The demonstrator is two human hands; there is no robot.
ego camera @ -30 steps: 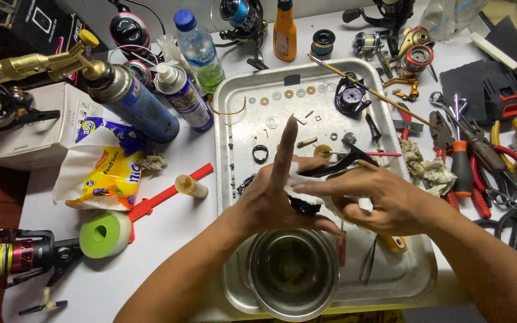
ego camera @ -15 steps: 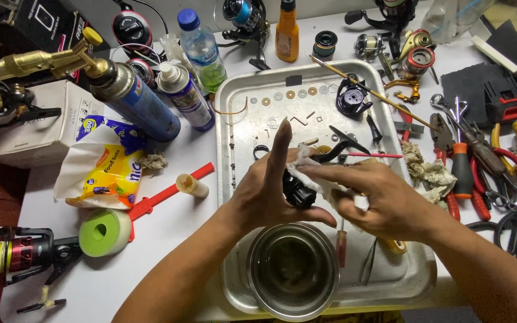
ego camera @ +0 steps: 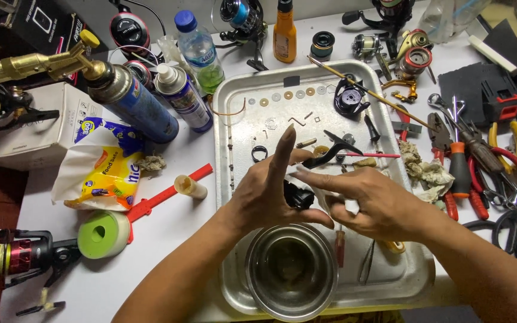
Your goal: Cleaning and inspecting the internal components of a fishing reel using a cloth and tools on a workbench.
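2 hands over metal tray (ego camera: 234, 113) | left hand (ego camera: 264, 194) pinches small black part (ego camera: 298, 196), grip clamped | right hand (ego camera: 369, 200) grips white rag (ego camera: 334, 205) | part likely light, rigid, oily-slick; hold by edges.

Small black part (ego camera: 298, 195) mostly hidden behind left hand (ego camera: 264, 194); forearms cut off below.

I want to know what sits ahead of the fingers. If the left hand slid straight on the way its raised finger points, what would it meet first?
Probably the small black ring on the metal tray, just beyond the left hand. The hand may be above tray level, so depth is uncertain; further on lie the washers.
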